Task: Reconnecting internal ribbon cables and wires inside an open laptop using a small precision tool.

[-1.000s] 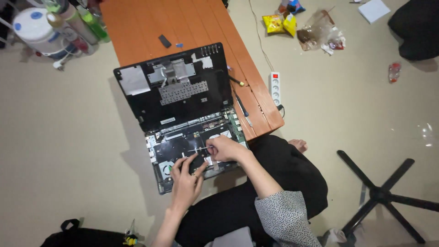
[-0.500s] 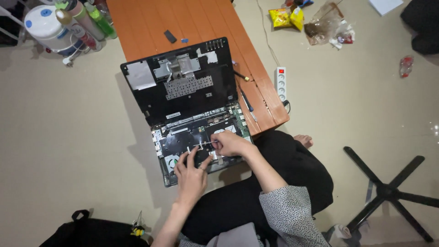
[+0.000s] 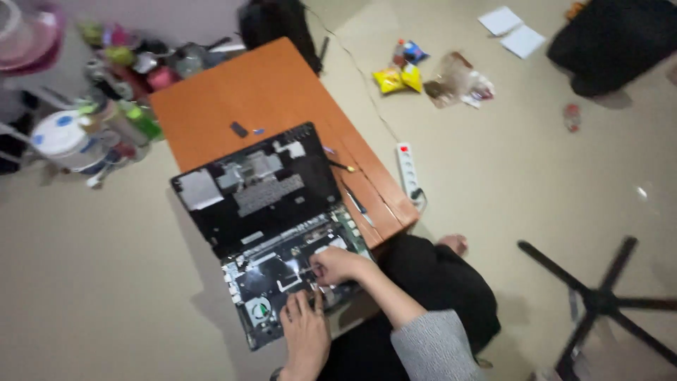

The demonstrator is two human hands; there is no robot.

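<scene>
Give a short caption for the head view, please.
Both hands, left hand and right hand, rest on an opened laptop beside an orange table.

My view swung: opened laptop [image 3: 282, 233] now lower left; my left hand [image 3: 307, 331] slid nearer, off fan.

The room is evenly but rather dimly lit, soft light from overhead with no hard glare. The floor [image 3: 99, 282] looks flat and muted. A soft shadow falls to the left of the opened laptop [image 3: 271, 212], and the chair base [image 3: 599, 300] throws only a faint one. Motion blur smears everything: the bottles and tubs [image 3: 106, 106] at top left are streaked, the snack packets [image 3: 398, 77] fuzzy. Fine detail inside the laptop is lost.
</scene>
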